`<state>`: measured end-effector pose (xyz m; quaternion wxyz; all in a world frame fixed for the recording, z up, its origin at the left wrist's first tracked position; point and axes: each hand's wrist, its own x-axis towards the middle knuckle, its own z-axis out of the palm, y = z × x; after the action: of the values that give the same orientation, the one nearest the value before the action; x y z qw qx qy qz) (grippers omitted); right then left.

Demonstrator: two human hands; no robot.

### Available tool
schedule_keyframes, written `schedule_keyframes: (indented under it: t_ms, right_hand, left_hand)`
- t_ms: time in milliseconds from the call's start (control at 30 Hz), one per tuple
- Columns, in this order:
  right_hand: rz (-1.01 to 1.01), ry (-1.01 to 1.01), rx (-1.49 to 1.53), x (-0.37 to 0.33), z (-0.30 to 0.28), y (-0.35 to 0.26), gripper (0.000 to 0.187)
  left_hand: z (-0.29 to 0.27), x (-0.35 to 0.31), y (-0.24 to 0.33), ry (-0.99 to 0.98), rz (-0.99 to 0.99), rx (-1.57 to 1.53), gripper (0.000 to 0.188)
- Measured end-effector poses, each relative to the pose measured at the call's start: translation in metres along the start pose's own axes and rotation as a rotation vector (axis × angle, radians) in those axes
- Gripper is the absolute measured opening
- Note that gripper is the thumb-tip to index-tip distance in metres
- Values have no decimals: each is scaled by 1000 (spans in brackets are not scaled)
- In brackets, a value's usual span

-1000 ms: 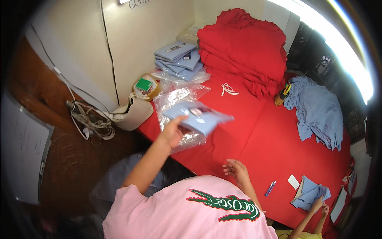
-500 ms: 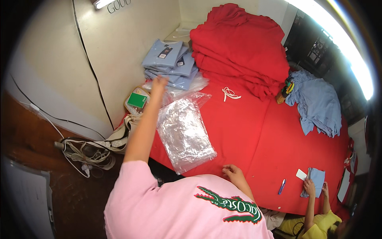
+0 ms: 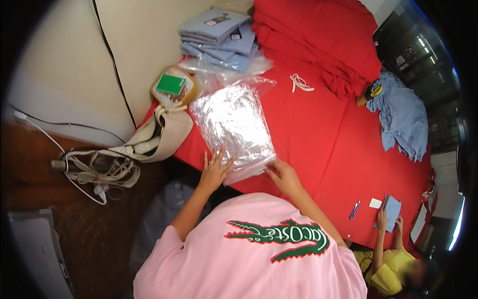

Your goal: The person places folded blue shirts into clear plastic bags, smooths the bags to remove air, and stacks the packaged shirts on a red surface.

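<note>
- A pink shirt (image 3: 249, 254) fills the near foreground, and both forearms are stretched from it toward the bench (image 3: 318, 149), which is covered in red cloth.
- The left hand (image 3: 215, 171) is laid flat on the near left corner of the bags (image 3: 234, 129), a stack of clear plastic bags; its fingers (image 3: 219, 157) are spread and released, nothing being gripped.
- The right hand (image 3: 283, 175) is set at the near right corner of the stack, its fingertips touching the edge; whether a bag is pinched there cannot be told.
- The bags are seen lying at the bench's near left edge, their near end just reaching the rim, their far end tilted toward the wall.
- Just left of the stack, a beige strap (image 3: 159, 134) is draped over the bench edge, with a yellow box (image 3: 173, 85) beyond it; cables (image 3: 94, 169) lie on the brown floor well apart.
- To the right of the bags a broad stretch of red surface is left bare, crossed only by a white cord (image 3: 300, 82) farther off.
- At the near right edge, a pen (image 3: 354, 210) and a white card (image 3: 375, 203) lie beside another person's hands (image 3: 388, 219), which hold a blue cloth.
- Farther back, folded blue shirts (image 3: 221, 37) are stacked by the wall, touching loose plastic beyond the bags.
- A red pile (image 3: 318, 40) occupies the far middle, and a crumpled blue garment (image 3: 403, 117) lies at the far right edge.
</note>
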<state>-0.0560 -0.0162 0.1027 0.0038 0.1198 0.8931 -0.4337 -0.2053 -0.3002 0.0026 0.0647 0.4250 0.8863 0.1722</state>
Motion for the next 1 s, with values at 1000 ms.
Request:
schedule_keyframes:
  t_ms: [1000]
  right_hand:
    - [200, 112, -351, 69, 18, 18, 77]
  left_hand:
    - [-46, 21, 69, -73, 238, -634, 44]
